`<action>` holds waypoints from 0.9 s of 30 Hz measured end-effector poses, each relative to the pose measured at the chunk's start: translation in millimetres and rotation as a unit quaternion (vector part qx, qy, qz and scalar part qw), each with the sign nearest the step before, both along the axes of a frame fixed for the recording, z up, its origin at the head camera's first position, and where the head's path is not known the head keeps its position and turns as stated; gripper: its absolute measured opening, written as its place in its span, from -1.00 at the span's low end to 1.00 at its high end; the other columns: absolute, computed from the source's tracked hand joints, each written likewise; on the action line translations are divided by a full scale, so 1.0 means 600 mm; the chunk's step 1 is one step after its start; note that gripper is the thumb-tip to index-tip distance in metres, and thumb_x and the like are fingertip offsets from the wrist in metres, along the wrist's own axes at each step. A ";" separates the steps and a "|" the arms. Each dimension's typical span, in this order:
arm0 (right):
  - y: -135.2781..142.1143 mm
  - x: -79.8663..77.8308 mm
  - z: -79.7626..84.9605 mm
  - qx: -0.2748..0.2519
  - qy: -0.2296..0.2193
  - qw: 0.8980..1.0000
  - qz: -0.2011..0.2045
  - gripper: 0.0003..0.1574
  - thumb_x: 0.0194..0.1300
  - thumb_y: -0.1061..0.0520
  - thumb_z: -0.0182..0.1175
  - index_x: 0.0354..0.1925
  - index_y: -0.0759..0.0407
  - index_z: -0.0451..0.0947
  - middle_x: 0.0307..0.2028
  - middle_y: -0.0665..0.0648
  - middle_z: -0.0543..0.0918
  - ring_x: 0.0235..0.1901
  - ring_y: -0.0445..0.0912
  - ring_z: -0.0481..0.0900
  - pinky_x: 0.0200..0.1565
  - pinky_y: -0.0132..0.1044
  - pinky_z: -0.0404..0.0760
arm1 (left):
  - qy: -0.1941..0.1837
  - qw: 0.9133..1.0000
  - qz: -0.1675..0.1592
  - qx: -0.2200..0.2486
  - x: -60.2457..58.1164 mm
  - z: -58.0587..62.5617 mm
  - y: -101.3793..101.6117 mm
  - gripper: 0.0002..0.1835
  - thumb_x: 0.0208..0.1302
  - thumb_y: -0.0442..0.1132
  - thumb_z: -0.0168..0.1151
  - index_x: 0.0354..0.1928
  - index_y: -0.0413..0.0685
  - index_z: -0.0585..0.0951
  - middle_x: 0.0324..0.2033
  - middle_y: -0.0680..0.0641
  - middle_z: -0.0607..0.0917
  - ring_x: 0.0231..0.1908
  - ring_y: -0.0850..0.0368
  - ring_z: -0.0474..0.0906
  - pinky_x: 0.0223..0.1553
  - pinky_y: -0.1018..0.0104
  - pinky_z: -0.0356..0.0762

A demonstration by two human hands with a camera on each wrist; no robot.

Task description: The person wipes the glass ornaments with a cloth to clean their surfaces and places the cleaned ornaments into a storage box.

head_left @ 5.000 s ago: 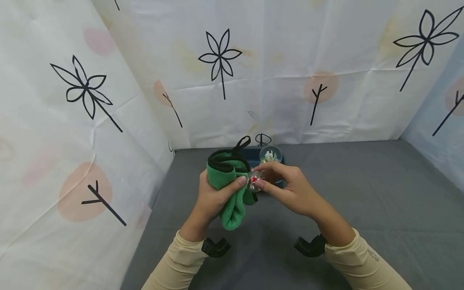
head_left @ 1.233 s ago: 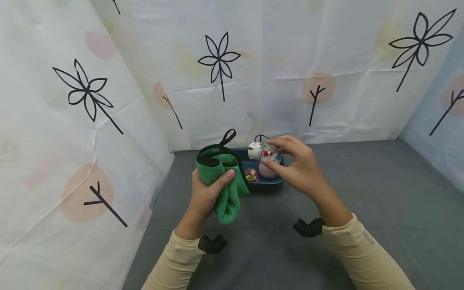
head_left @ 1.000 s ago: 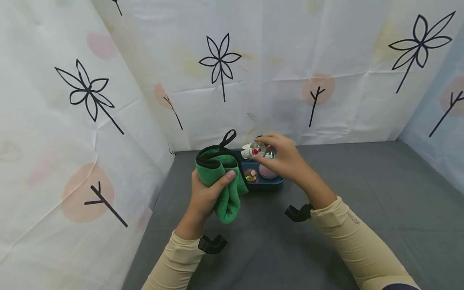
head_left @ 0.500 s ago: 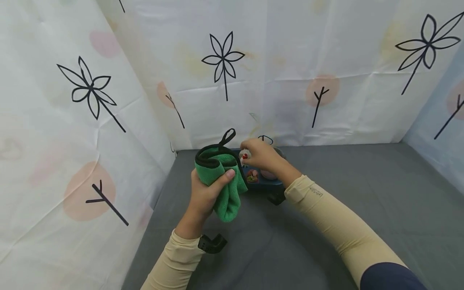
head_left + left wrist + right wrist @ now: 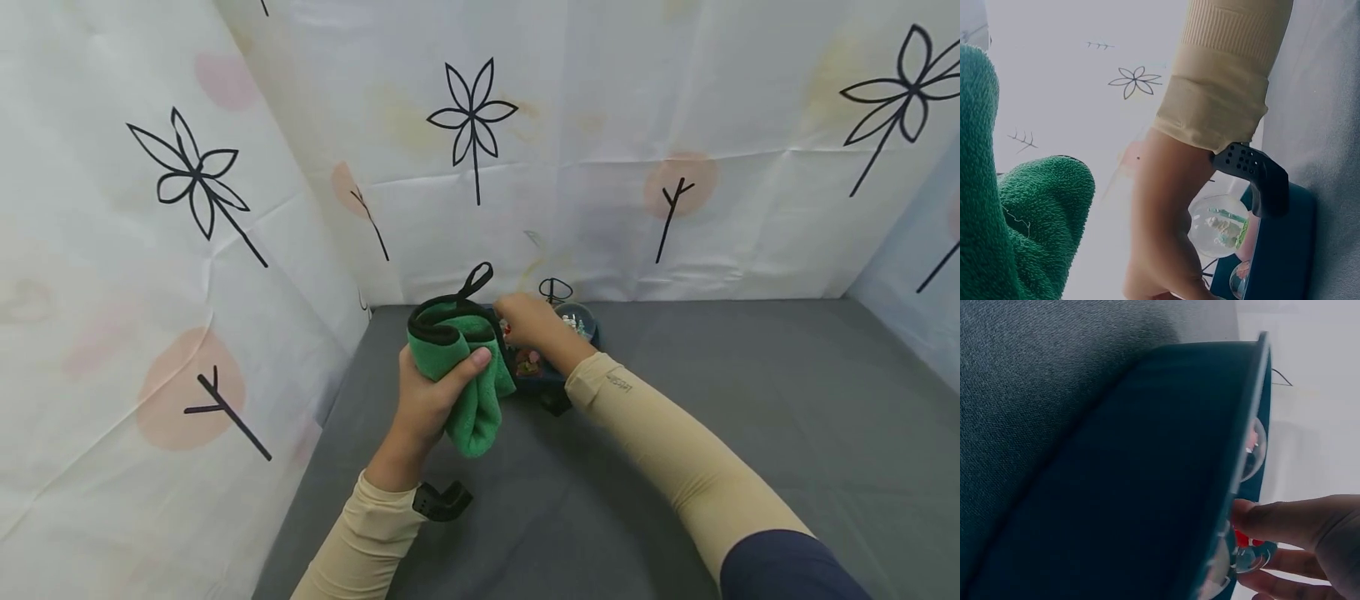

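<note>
My left hand [image 5: 427,396] grips a bunched green towel [image 5: 459,346] with dark edging and a hanging loop, its thumb lying over the folds. Low inside the dark blue box [image 5: 1116,475], my right hand [image 5: 534,321] pinches a small clear snow globe [image 5: 1252,555] with red inside, as the right wrist view shows. The towel hides part of that spot in the head view. A larger snow globe [image 5: 1216,226] on a pink base stands in the box, behind my right wrist. Another small globe [image 5: 527,362], with pink and green inside, sits near the box's front.
The box stands on a grey cloth-covered table [image 5: 750,400], close to the white patterned backdrop [image 5: 592,200]. Black wire loops [image 5: 555,289] rise behind the box. A black wrist mount [image 5: 442,502] juts from my left sleeve; the right one sits close to the box's front wall.
Five seconds ago the snow globe was held against the towel. My right hand has since carried it left and down into the box. The left hand has drawn slightly left with the towel.
</note>
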State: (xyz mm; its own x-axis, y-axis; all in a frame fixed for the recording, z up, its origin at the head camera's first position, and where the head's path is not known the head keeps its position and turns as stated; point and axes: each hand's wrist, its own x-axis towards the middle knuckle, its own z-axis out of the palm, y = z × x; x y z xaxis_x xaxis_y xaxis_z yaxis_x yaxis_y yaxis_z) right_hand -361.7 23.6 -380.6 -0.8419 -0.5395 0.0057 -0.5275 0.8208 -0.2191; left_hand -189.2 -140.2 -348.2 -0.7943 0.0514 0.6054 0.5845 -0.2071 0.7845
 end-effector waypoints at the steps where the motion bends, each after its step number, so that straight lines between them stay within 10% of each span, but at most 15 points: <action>1: -0.001 -0.001 -0.002 0.001 -0.001 1.000 0.000 -0.66 0.32 0.25 0.39 0.06 0.13 0.67 0.00 0.13 0.76 -0.04 0.04 0.71 -0.04 -0.02 0.75 | -0.002 1.000 0.000 0.000 0.000 0.000 0.000 -0.62 0.30 -0.26 0.52 0.00 -0.40 0.65 -0.23 0.01 0.79 -0.36 0.15 0.78 -0.18 0.23 0.83; 10: -0.004 -0.002 -0.008 0.002 -0.021 1.000 0.003 -0.78 0.37 0.14 0.38 -0.03 0.10 0.64 -0.13 0.11 0.71 -0.14 0.00 0.68 -0.13 -0.01 0.74 | -0.002 1.000 0.002 -0.003 -0.001 -0.002 0.002 -0.75 0.29 -0.24 0.53 -0.02 -0.04 0.72 -0.22 0.04 0.79 -0.32 0.17 0.78 -0.16 0.26 0.82; 27: 0.007 0.000 -0.007 0.019 -0.035 0.999 0.001 -0.65 0.35 0.16 0.41 0.10 0.09 0.68 -0.03 0.10 0.74 -0.12 -0.02 0.68 -0.08 -0.01 0.74 | -0.005 1.000 0.003 -0.008 -0.004 -0.007 0.009 -0.74 0.28 -0.31 0.52 -0.03 -0.11 0.69 -0.24 0.05 0.79 -0.33 0.17 0.78 -0.18 0.26 0.83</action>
State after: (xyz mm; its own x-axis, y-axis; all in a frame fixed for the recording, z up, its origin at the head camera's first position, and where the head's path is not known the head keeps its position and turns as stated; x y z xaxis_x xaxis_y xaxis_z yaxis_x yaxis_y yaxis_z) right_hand -361.7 27.8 -384.7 -0.8390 -0.5391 -0.0740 -0.5129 0.8288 -0.2238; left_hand -191.5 -135.1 -352.6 -0.8010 0.0554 0.5962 0.5776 -0.1908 0.7937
